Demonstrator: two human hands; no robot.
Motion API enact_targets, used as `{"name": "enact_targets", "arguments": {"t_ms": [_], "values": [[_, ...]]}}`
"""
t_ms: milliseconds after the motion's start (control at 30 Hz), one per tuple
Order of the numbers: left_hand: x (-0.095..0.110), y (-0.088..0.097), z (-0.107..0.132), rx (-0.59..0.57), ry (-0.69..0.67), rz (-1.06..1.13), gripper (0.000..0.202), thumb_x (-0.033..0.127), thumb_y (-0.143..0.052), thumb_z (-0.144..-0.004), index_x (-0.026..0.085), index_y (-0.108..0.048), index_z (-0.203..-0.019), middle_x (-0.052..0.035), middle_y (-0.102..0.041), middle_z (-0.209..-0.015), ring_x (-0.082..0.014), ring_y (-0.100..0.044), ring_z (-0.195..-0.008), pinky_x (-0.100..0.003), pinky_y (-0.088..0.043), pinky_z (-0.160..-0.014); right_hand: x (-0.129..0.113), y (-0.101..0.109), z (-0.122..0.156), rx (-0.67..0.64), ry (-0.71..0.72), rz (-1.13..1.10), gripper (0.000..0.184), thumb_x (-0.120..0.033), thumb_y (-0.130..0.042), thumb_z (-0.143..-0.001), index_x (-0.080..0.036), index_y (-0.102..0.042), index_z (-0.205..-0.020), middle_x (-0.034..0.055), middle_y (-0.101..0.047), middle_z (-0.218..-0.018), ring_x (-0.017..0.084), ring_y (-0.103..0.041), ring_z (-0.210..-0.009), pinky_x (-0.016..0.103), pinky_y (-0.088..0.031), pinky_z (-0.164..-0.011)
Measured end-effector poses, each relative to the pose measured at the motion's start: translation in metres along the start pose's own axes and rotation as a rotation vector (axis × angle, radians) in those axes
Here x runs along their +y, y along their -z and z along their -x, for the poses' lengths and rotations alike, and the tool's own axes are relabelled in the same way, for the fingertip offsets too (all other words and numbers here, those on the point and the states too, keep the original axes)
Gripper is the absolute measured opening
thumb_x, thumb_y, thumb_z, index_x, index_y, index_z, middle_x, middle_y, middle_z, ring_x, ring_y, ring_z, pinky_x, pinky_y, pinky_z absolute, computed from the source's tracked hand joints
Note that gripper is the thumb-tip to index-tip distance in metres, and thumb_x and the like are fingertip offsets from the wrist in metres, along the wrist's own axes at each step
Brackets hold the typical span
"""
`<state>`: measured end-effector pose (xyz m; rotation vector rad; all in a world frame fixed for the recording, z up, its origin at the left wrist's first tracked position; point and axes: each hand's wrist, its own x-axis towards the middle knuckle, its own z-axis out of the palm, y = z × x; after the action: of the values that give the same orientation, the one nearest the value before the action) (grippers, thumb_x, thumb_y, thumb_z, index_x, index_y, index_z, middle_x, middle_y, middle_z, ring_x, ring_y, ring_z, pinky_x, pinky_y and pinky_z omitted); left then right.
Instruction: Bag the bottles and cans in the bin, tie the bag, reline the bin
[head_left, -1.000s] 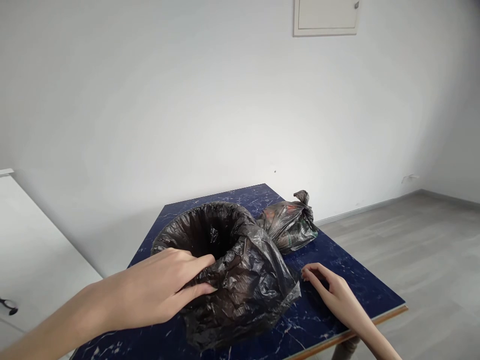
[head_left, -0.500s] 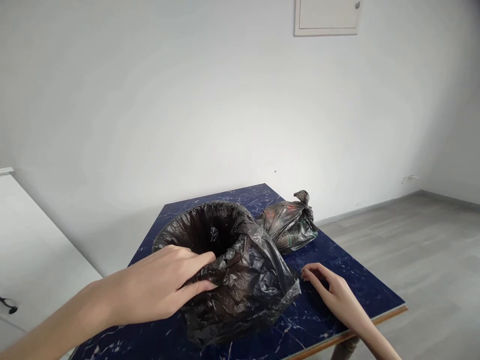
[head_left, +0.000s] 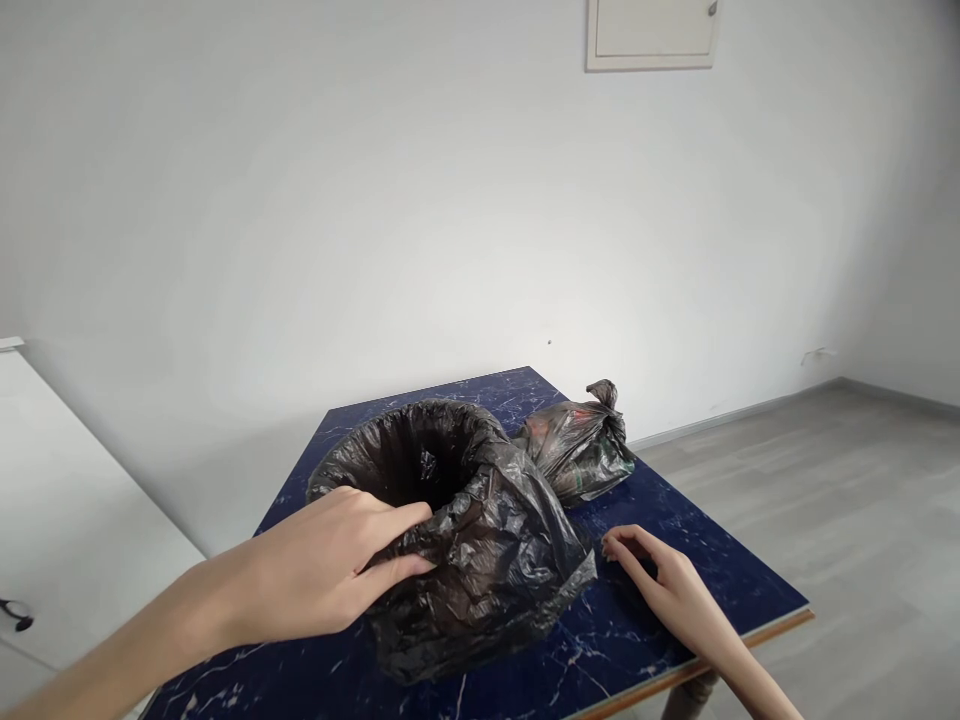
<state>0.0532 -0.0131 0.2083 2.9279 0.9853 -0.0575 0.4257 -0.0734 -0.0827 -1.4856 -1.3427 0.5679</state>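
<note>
A black garbage bag [head_left: 487, 560] lines a round, open-mouthed bin, its wrinkled edge folded down over the outside. The bin itself is covered by the plastic. My left hand [head_left: 337, 565] is closed on the near left rim, fingers inside the mouth and thumb outside, pinching the bag. Just right of the bag's loose hem, my right hand [head_left: 656, 575] rests at the table with curled fingers and nothing visible in them. Behind it lies a tied, filled garbage bag [head_left: 577, 455], with red and green contents showing through thin black plastic.
Everything stands on a dark blue marbled table [head_left: 645, 510] with a wooden edge. A white cabinet [head_left: 75, 480] is at the left, with a black handle. The white wall [head_left: 412, 250] rises behind the table, and grey flooring [head_left: 847, 490] stretches to the right.
The loose hem of the garbage bag on the bin has drawn slightly up and to the left. Both hands keep almost the same place and pose.
</note>
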Motion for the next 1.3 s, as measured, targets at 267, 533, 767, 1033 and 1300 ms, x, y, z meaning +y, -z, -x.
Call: {"name": "enact_targets", "arguments": {"t_ms": [267, 533, 767, 1033, 1300], "values": [[0.046, 0.005, -0.003, -0.100, -0.149, 0.047, 0.030, 0.044, -0.052, -0.112, 0.025, -0.070, -0.097, -0.0067, -0.075, -0.082, -0.0270, -0.076, -0.081, -0.033, -0.053, -0.072, -0.006, 0.002, 0.000, 0.027, 0.008, -0.051, 0.044, -0.065, -0.058, -0.101, -0.024, -0.075, -0.104, 0.0096, -0.082, -0.105, 0.028, -0.078, -0.095, 0.033, -0.059, -0.084], [0.049, 0.001, -0.003, -0.089, -0.148, 0.064, 0.028, 0.045, -0.054, -0.111, 0.026, -0.071, -0.101, -0.0073, -0.077, -0.085, -0.0287, -0.078, -0.084, -0.034, -0.054, -0.068, -0.018, 0.004, 0.001, 0.038, 0.011, -0.103, 0.039, -0.059, -0.064, -0.097, -0.023, -0.079, -0.101, 0.0096, -0.083, -0.103, 0.030, -0.078, -0.093, 0.032, -0.060, -0.079], [0.038, 0.000, -0.008, -0.072, -0.083, -0.019, 0.038, 0.050, -0.044, -0.114, 0.024, -0.071, -0.107, -0.0070, -0.077, -0.084, -0.0293, -0.078, -0.083, -0.036, -0.052, -0.070, -0.014, 0.004, 0.001, 0.019, 0.010, -0.036, 0.041, -0.062, -0.062, -0.098, -0.024, -0.077, -0.101, 0.0081, -0.083, -0.099, 0.029, -0.079, -0.090, 0.031, -0.059, -0.073], [-0.054, 0.000, -0.044, 0.156, 0.105, -0.207, 0.055, 0.064, -0.049, -0.107, 0.020, -0.073, -0.130, -0.0185, -0.076, -0.134, -0.0375, -0.071, -0.124, -0.046, -0.056, -0.098, -0.003, -0.001, 0.001, 0.022, 0.013, 0.012, 0.043, -0.066, -0.057, -0.103, -0.026, -0.075, -0.104, 0.0068, -0.081, -0.100, 0.027, -0.078, -0.098, 0.032, -0.059, -0.086], [-0.115, -0.026, -0.121, 0.403, 0.270, -0.243, 0.038, 0.043, -0.067, -0.105, 0.016, -0.067, -0.133, -0.0135, -0.070, -0.135, -0.0330, -0.064, -0.131, -0.058, -0.050, -0.113, -0.007, 0.000, -0.001, 0.030, 0.021, 0.030, 0.042, -0.065, -0.057, -0.104, -0.027, -0.075, -0.101, 0.0049, -0.081, -0.097, 0.025, -0.078, -0.094, 0.030, -0.058, -0.081]]}}
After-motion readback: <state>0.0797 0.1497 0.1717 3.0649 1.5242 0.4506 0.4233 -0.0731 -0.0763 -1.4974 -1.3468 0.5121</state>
